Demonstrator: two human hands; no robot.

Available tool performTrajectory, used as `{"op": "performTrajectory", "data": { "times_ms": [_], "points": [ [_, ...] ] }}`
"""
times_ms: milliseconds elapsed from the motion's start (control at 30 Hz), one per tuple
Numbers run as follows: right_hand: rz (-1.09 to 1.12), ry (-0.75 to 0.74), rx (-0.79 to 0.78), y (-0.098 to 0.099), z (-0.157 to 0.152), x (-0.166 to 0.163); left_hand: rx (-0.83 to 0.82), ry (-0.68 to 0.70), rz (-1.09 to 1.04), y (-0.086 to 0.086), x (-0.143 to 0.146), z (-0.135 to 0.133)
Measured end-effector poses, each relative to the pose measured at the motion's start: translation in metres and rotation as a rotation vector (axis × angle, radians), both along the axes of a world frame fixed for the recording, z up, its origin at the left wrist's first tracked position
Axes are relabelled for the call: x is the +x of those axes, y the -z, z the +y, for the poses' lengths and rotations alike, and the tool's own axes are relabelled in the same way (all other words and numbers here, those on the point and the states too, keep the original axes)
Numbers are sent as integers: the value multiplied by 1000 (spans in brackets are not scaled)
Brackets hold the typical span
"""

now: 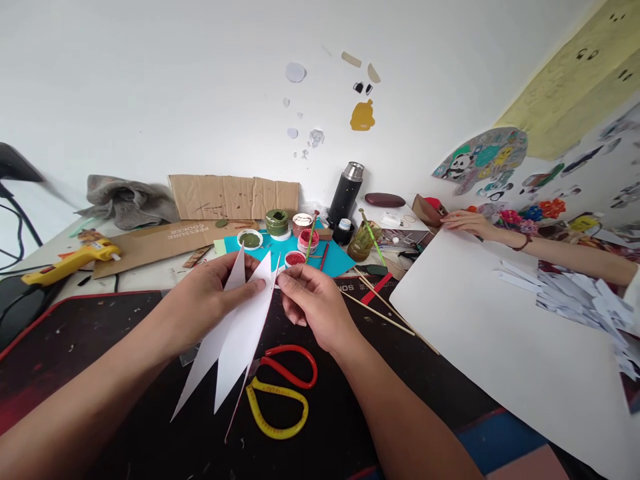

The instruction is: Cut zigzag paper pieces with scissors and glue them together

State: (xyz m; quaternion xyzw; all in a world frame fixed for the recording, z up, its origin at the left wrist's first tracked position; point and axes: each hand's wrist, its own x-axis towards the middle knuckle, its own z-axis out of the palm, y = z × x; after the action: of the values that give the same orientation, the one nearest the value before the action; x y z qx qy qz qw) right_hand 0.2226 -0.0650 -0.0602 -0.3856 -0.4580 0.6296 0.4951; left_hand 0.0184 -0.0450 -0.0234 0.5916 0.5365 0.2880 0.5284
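Observation:
My left hand (205, 297) is closed on white cut paper (243, 340) with pointed ends, its thumb pressed flat on the front. The paper fans out in several narrow leaves that point down toward me. At the paper's right edge, my right hand (320, 303) pinches the thin leaf seen edge-on, thumb against fingers. Below the hands, scissors with one red and one yellow handle (274, 389) lie on the black mat (165, 440). Their blades are mostly hidden behind the paper.
Behind my hands stand paint jars (277, 223) on blue paper (343, 261), and a black flask (346, 193). A yellow glue gun (75, 260) lies left. Wooden sticks (385, 313) lie right. Another person's hand (470, 223) touches a large white sheet (480, 327).

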Motion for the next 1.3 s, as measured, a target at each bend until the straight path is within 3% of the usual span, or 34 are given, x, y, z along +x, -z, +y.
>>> {"op": "performTrajectory", "data": {
  "times_ms": [633, 967, 1300],
  "points": [
    [-20, 5, -20, 0, 0, -1, -41, -61, -97, -10, 2, -4],
    [-30, 13, -14, -1, -2, 0, 80, -46, -25, -2, 0, -1],
    [-50, 19, -13, 1, -2, 0, 100, -48, -23, -6, 2, 0]
  ]
}}
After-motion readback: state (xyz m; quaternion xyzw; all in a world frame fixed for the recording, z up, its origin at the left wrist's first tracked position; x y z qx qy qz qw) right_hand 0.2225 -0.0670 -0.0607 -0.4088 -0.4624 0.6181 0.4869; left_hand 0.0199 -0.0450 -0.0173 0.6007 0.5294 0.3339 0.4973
